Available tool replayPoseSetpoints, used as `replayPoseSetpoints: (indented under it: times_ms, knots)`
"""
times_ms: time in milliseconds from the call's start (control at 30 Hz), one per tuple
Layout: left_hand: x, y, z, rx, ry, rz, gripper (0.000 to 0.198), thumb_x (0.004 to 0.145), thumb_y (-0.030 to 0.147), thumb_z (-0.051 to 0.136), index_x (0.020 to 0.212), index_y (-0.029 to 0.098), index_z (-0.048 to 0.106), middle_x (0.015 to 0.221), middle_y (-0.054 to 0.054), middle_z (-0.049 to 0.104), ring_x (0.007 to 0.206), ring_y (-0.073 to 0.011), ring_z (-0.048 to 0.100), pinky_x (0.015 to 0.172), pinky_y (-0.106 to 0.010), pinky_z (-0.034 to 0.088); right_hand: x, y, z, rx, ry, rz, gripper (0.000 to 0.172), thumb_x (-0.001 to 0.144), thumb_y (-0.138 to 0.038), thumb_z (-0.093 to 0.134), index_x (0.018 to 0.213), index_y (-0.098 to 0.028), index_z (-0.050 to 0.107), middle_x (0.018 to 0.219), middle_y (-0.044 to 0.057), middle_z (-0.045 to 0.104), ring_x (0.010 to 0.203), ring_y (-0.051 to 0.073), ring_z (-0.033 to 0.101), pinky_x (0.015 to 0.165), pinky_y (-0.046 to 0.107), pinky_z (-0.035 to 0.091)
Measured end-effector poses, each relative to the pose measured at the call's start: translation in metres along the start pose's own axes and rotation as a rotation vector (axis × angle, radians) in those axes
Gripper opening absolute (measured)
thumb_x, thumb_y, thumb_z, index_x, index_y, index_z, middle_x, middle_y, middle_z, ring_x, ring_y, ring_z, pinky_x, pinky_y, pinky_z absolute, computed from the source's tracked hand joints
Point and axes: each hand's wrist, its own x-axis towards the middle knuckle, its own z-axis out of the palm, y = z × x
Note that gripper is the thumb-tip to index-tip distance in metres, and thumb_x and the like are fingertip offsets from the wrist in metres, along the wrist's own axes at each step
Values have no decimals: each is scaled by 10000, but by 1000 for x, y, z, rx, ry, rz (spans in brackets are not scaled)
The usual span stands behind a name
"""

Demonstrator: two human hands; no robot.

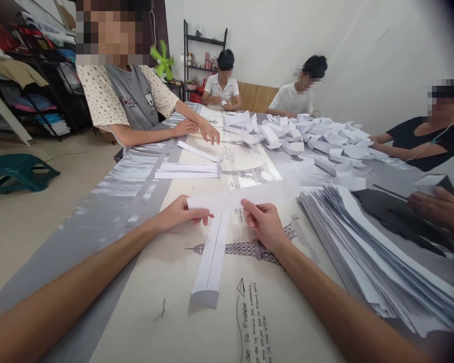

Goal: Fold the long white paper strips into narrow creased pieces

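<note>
A white paper strip [219, 200] is stretched between my two hands above the table. My left hand [183, 210] pinches its left end, thumb on top and fingers curled beneath. My right hand [267, 222] grips the lower edge further right, and the strip's far end extends beyond it. Below the strip lies a folded paper piece [208, 267] with a line down its length, its near end slightly curled. More folded strips [187, 171] rest on the table past my left hand.
A thick stack of white paper [363, 252] sits at the right. Behind it is a heap of folded paper pieces [306, 133]. Several people sit or stand around the printed tablecloth [155, 312]; one reaches an arm [204, 128] across. A green stool [20, 169] stands at left.
</note>
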Motion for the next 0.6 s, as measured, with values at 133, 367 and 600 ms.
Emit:
replayPoseSetpoints:
  times_ms: [133,367,600]
  knots:
    - [2,-7,1,-84,236,-42,422,871,490,721,612,158,689,602,-14,624,563,-107,511,556,-232,359,0,2,1,-43,118,-12,463,821,-532,772,568,-182,606,395,-33,472,420,91,328,486,287,266]
    - [3,-2,3,-55,258,-40,392,873,486,718,651,165,677,550,32,491,515,-82,386,519,-236,293,-3,0,5,5,273,-94,472,839,-514,758,570,-202,528,419,-57,419,417,85,307,463,280,286]
    - [4,-7,2,-162,274,-13,425,928,534,624,732,167,708,613,4,541,543,-102,448,521,-236,339,-2,0,1,106,177,-122,458,848,-457,749,610,-214,442,519,-62,430,445,84,368,429,243,287]
